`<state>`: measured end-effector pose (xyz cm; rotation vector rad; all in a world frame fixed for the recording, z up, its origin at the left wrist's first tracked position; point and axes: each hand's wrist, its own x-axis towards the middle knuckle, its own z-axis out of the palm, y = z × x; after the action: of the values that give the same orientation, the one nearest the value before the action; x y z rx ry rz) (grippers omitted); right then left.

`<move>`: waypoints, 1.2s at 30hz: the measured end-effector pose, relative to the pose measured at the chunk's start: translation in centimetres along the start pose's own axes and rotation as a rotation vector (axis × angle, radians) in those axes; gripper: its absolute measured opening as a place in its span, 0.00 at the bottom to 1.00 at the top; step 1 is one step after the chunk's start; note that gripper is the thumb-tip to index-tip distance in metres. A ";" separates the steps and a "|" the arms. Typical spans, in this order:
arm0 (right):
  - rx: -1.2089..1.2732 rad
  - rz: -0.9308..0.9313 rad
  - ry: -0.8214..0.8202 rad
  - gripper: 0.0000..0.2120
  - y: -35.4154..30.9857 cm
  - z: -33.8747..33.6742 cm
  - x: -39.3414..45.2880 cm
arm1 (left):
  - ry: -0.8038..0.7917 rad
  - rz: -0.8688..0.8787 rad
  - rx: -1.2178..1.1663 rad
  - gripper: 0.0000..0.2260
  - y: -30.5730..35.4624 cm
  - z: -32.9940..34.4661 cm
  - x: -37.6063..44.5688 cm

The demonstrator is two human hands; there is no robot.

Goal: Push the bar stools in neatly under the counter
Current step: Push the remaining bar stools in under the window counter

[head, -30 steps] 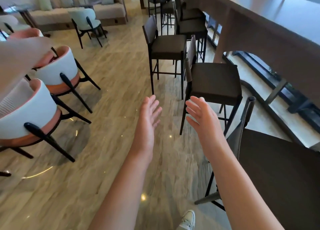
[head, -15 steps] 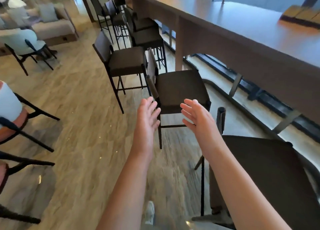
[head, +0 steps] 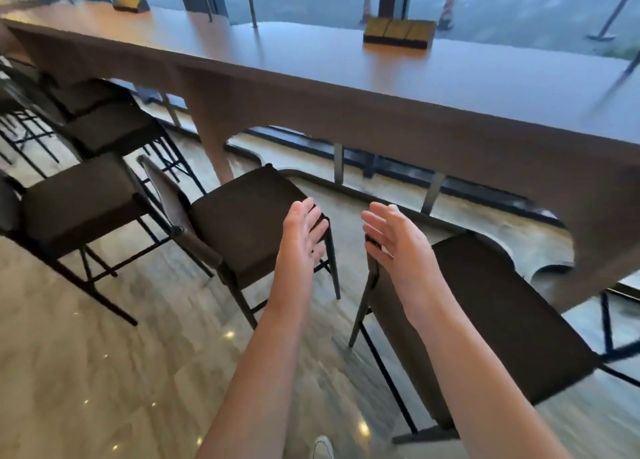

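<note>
Dark upholstery covers the nearest bar stool (head: pixel 512 316), which stands at about 4 o'clock in the head view, its far seat corner just under the edge of the counter (head: pixel 381 78) and the rest of the seat out in the open. Both hands are released, fingers straight and holding nothing: the left hand (head: pixel 300 240) hovers over the gap between stools, and the right hand (head: pixel 398 240) hangs at the top of this stool's backrest (head: pixel 384 306); contact there cannot be confirmed. The stool sits askew. Its seat's long axis runs from 11 o'clock to 5 o'clock, the backrest on the 9 o'clock side, so the seat front points toward roughly 2 o'clock instead of square to the counter. In my judgement the step in hand is taking hold of the backrest. Recommended: one hand at each end of the top rail, turn the stool square first, then push evenly and low so the legs slide without tipping. A second stool (head: pixel 242 219) at 11 o'clock is likewise skewed.
</note>
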<state>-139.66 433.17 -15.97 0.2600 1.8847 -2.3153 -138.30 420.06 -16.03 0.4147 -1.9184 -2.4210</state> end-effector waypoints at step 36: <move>0.153 -0.043 0.683 0.17 0.2 -8.7 0.5 | -0.539 -0.183 0.149 0.17 -3.3 9.4 8.0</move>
<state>-139.72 441.66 -18.04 1.1663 1.9620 -2.6165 -147.61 428.39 -18.80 -0.0847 -2.3636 -2.7252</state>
